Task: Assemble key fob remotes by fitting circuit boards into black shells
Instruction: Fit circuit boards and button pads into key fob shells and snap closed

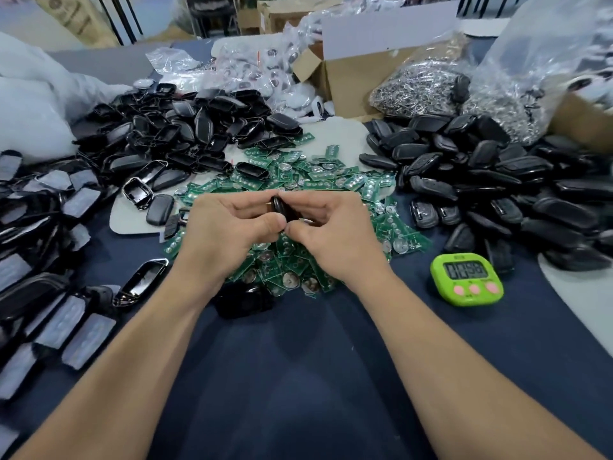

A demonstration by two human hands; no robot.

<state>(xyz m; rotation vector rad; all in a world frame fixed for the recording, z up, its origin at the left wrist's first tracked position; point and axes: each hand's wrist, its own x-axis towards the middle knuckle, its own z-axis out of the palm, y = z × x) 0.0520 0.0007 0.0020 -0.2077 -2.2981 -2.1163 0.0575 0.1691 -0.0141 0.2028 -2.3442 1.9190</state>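
Observation:
Both hands meet above a heap of green circuit boards in the middle of the dark blue table. My left hand and my right hand together grip one black key fob shell, fingers and thumbs curled round it. Most of the shell is hidden by the fingers, and whether a board sits inside it cannot be seen. A pile of open black shell halves lies at the back left. At the right lies a pile of closed black shells.
A green digital timer stands right of my right forearm. Shells with grey film line the left edge. A black shell lies under my left wrist. Bags of metal rings and a cardboard box stand behind.

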